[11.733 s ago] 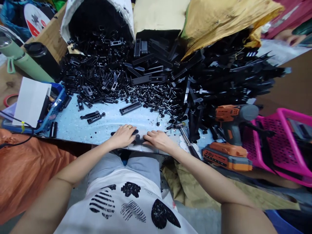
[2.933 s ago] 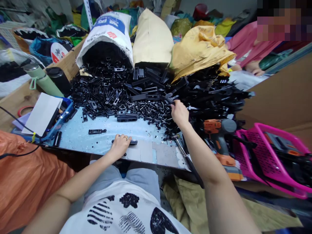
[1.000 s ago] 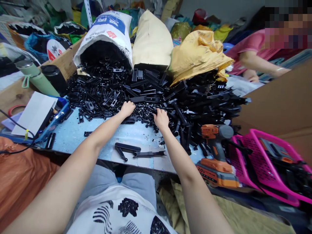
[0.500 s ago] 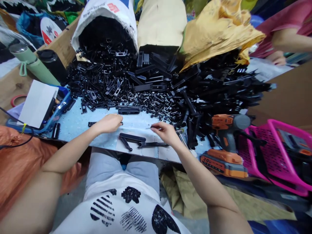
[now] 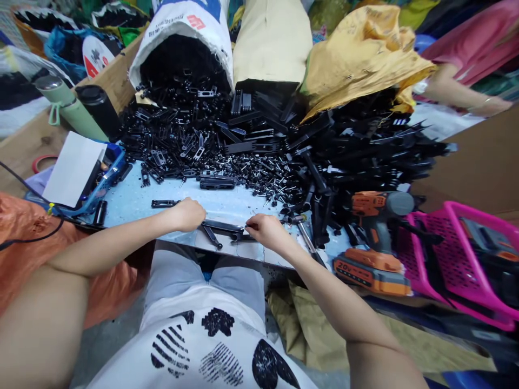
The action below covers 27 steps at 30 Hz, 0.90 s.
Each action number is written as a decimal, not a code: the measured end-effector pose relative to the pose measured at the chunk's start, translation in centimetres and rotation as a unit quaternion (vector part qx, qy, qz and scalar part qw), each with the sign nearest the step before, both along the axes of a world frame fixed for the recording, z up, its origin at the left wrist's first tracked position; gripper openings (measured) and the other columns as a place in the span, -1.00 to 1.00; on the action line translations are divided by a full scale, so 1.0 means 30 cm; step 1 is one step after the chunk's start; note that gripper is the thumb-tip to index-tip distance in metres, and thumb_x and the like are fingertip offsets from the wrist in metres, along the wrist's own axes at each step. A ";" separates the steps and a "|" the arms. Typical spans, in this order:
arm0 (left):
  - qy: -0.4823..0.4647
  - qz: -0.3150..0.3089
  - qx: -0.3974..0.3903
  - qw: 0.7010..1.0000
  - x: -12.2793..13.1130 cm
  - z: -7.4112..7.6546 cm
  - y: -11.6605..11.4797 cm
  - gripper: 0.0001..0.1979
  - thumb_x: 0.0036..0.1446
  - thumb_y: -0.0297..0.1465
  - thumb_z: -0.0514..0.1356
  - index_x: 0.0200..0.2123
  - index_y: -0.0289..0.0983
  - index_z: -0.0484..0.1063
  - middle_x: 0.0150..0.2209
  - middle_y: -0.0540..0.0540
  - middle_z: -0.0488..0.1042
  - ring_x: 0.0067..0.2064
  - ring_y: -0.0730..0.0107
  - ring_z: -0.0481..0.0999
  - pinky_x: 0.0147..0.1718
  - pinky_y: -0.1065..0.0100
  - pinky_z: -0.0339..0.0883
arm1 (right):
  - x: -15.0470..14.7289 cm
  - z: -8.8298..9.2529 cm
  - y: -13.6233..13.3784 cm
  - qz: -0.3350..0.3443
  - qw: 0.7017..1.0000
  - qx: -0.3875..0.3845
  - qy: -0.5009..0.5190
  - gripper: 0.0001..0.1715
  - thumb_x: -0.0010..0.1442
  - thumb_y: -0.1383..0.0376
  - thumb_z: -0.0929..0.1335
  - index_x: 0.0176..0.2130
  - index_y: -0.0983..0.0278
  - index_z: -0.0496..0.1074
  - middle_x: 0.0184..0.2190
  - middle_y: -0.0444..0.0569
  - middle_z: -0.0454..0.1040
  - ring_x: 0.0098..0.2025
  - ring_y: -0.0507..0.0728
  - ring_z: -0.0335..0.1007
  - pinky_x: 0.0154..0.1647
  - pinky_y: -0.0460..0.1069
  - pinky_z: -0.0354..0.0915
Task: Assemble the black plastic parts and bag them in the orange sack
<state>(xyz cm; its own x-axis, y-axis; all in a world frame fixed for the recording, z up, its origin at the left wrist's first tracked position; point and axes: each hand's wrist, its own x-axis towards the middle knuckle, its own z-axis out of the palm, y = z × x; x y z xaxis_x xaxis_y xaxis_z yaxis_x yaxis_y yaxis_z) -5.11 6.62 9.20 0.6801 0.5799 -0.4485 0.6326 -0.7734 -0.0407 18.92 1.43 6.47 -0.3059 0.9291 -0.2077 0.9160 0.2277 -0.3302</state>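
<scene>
My left hand (image 5: 187, 215) is closed at the left end of a black bar (image 5: 224, 225), its fingertips mostly hidden from above. My right hand (image 5: 265, 231) pinches a thin silver pin (image 5: 244, 228) close to the bar's right end. Under and beside the bar, a folded black arm (image 5: 211, 237) rests on the front of the blue worktop. Another slim black part (image 5: 162, 203) lies just behind my left wrist. Farther back sits a thick black folded piece (image 5: 218, 182). To the right of my right hand is a metal-shafted tool (image 5: 308, 237).
Heaps of black parts (image 5: 174, 140) and small pins (image 5: 259, 173) spill from sacks at the back. An orange cordless drill (image 5: 377, 237) and a pink basket (image 5: 441, 254) stand right. On the left are a blue basket (image 5: 99, 183) and bottles (image 5: 101, 108). Another person's arm (image 5: 454, 92) shows far right.
Both hands have come nearer the worktop's front edge, to the two ends of the bar. The silver pin moved with my right hand. The other person's arm has stretched rightward.
</scene>
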 end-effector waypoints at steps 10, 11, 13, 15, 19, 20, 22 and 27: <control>-0.073 0.011 0.009 0.997 0.066 -0.021 -0.013 -0.85 0.01 -0.61 0.10 -0.44 -0.35 0.46 -0.35 -0.29 0.53 -0.27 0.11 0.53 -0.24 0.19 0.28 | -0.058 -0.023 -0.012 0.091 0.987 0.010 -0.133 -0.82 0.20 0.38 0.25 -0.27 0.31 0.45 -0.31 0.07 0.47 -0.31 0.16 0.45 -0.36 -0.05 0.21; -0.080 0.013 0.014 0.997 0.061 -0.029 -0.015 -0.84 0.04 -0.61 0.08 -0.41 -0.36 0.46 -0.35 -0.29 0.53 -0.28 0.12 0.54 -0.26 0.22 0.29 | -0.053 -0.027 -0.018 0.087 0.988 0.013 -0.127 -0.82 0.20 0.35 0.26 -0.24 0.31 0.44 -0.30 0.07 0.48 -0.31 0.16 0.45 -0.36 -0.04 0.23; -0.094 0.029 0.025 0.995 0.041 -0.058 -0.026 -0.83 0.10 -0.59 0.05 -0.35 -0.37 0.43 -0.34 -0.28 0.52 -0.28 0.12 0.54 -0.30 0.25 0.30 | -0.049 -0.034 -0.033 0.072 0.993 0.031 -0.092 -0.76 0.23 0.29 0.26 -0.12 0.29 0.42 -0.25 0.07 0.48 -0.27 0.17 0.45 -0.32 -0.03 0.27; -0.116 0.066 0.024 0.991 0.012 -0.102 -0.048 -0.86 0.14 -0.54 0.05 -0.28 -0.36 0.40 -0.34 -0.24 0.51 -0.27 0.14 0.53 -0.32 0.28 0.30 | -0.059 -0.042 -0.046 0.064 0.995 0.070 -0.020 -0.66 0.26 0.24 0.23 0.00 0.27 0.35 -0.16 0.07 0.46 -0.18 0.16 0.44 -0.23 -0.02 0.31; -0.214 0.188 0.075 0.956 -0.034 -0.200 -0.118 -0.72 0.17 -0.29 0.12 -0.11 -0.34 0.29 -0.25 -0.23 0.47 -0.18 0.15 0.48 -0.26 0.26 0.31 | -0.084 -0.074 -0.055 0.110 0.975 0.149 0.123 -0.59 0.30 0.22 0.19 0.11 0.23 0.27 0.00 0.08 0.39 0.00 0.12 0.35 -0.02 0.01 0.31; -0.247 0.200 0.103 0.942 -0.039 -0.220 -0.135 -0.67 0.17 -0.23 0.12 -0.08 -0.34 0.28 -0.20 -0.25 0.45 -0.14 0.13 0.45 -0.22 0.23 0.31 | -0.078 -0.089 -0.057 0.120 0.968 0.169 0.139 -0.57 0.30 0.22 0.19 0.13 0.23 0.25 0.02 0.09 0.38 0.03 0.12 0.32 0.02 0.03 0.30; -0.306 0.185 0.152 0.922 -0.041 -0.253 -0.162 -0.62 0.18 -0.18 0.09 -0.05 -0.32 0.29 -0.12 -0.28 0.42 -0.05 0.10 0.40 -0.12 0.17 0.27 | -0.040 -0.126 -0.062 0.121 0.960 0.204 0.147 -0.52 0.29 0.21 0.21 0.17 0.23 0.21 0.05 0.12 0.35 0.07 0.15 0.29 0.06 0.07 0.28; -0.340 0.133 0.190 0.911 -0.035 -0.319 -0.174 -0.65 0.22 -0.24 0.02 0.00 -0.26 0.36 -0.01 -0.27 0.42 0.07 0.04 0.32 0.00 0.04 0.12 | 0.088 -0.238 -0.088 0.142 0.966 0.200 0.086 -0.47 0.27 0.13 0.22 0.17 0.26 0.22 0.05 0.16 0.35 0.03 0.18 0.32 -0.02 0.08 0.30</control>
